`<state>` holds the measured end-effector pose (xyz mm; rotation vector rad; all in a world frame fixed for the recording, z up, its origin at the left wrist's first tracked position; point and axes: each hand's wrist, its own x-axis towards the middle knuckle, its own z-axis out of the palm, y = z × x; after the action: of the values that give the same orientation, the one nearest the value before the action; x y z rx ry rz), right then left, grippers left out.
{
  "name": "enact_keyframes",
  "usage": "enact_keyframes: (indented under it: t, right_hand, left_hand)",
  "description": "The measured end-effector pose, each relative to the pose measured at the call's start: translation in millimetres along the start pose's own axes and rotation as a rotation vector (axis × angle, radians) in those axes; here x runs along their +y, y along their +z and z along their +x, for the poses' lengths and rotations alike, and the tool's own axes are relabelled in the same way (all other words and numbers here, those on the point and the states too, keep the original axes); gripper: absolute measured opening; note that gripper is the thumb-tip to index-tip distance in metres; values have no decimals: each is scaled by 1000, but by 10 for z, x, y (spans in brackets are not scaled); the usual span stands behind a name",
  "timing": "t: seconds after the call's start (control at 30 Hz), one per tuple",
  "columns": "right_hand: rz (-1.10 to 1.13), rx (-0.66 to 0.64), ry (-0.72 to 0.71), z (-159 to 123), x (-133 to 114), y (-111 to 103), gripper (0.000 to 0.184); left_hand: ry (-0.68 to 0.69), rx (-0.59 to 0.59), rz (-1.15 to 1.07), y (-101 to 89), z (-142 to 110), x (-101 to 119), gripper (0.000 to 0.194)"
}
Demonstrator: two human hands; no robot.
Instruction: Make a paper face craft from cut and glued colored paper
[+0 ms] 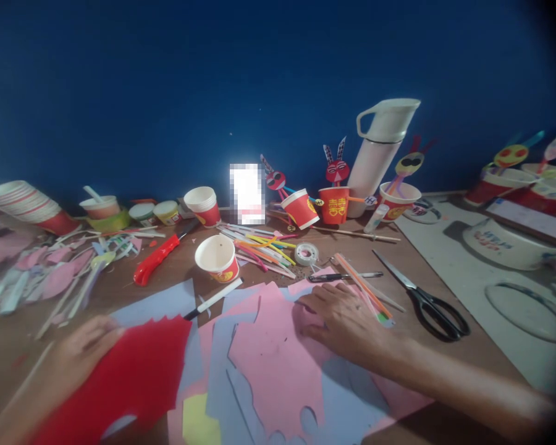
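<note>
My left hand (90,340) is closed on the upper left edge of a sheet of red paper (143,364) with a jagged, cut outline. My right hand (336,312) lies on a cut sheet of pink paper (273,358), its thumb and fingers apart. Beneath the pink sheet are overlapping pieces of blue paper (352,395) and a yellow piece (201,420). A white marker with a black tip (220,298) lies beyond the red paper. Just past my right fingers is a black pen (345,276), and black-handled scissors (426,303) lie to the right.
A paper cup (215,256), a red utility knife (160,256), a tape roll (306,253) and coloured sticks (259,247) lie mid-table. Cup figures (336,201) and a tilted white thermos (380,154) stand along the blue wall. Stacked cups (25,207) lean at left.
</note>
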<state>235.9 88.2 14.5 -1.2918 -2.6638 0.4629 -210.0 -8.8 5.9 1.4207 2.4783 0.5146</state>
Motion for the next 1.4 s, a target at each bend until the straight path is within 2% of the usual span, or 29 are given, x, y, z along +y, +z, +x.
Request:
enact_keyframes:
  t: [0.1,0.23,0.33,0.37,0.43,0.5,0.53,0.57,0.6,0.63,0.7,0.8,0.93,1.07,1.17,1.23,1.33,1.4]
  right_hand:
    - [56,8,15,1,6,-1,8]
    - [197,49,44,-9,44,-38,7]
    - [337,66,71,-39,101,-70,12]
    - [382,71,83,-54,122,-74,16]
    - [458,85,106,-86,160,-69,23]
    - [514,108,129,-117,188,-53,24]
    - [539,121,140,-131,199,-44,24]
    - [566,132,152,-143,207,-39,24]
    - [596,142,164,-154,214,-37,24]
    - [631,150,175,-164,218,-40,24]
    - [713,155,193,-176,223,-59,25]
    - [852,170,211,-174,222,-102,24]
    - [1020,236,231,-145,225,-144,32]
    - [1139,317,244,-121,258,-175,42]
    - [1204,352,281,-127,305,-187,41]
    - [1226,344,298,-160,335,-189,39]
    - [1227,226,286,-266,353,-190,37]
    - [1212,91,269,-357,342,-193,36]
  left_hand:
    - [-20,-29,-44,6,-5,72,34]
    - [-69,32,73,-72,-109,279,31]
    - [138,201,123,-86,-299,612,28]
    - [206,181,84,-58,-374,755,27]
    - [257,53,-62,53,-517,1059,28]
    - [360,-196,-221,217,-623,1340,28]
    - [384,-261,-239,306,-656,1454,28]
    - [383,-305,-252,390,-677,1545,30]
    - [329,-402,-303,465,-688,1613,39]
    - [294,-449,-342,526,-690,1660,49]
    - [234,-506,-444,602,-678,1709,70]
    - [179,-511,-577,626,-647,1736,81]
    - [103,-514,-604,627,-623,1766,75]
    - [105,-525,-551,654,-616,1796,62]
    - [141,-517,-477,664,-612,1838,51]
    - [190,-479,-317,672,-612,1874,44]
    - [297,-398,-3,702,-606,1907,39]
    - [334,-386,75,732,-594,1907,39]
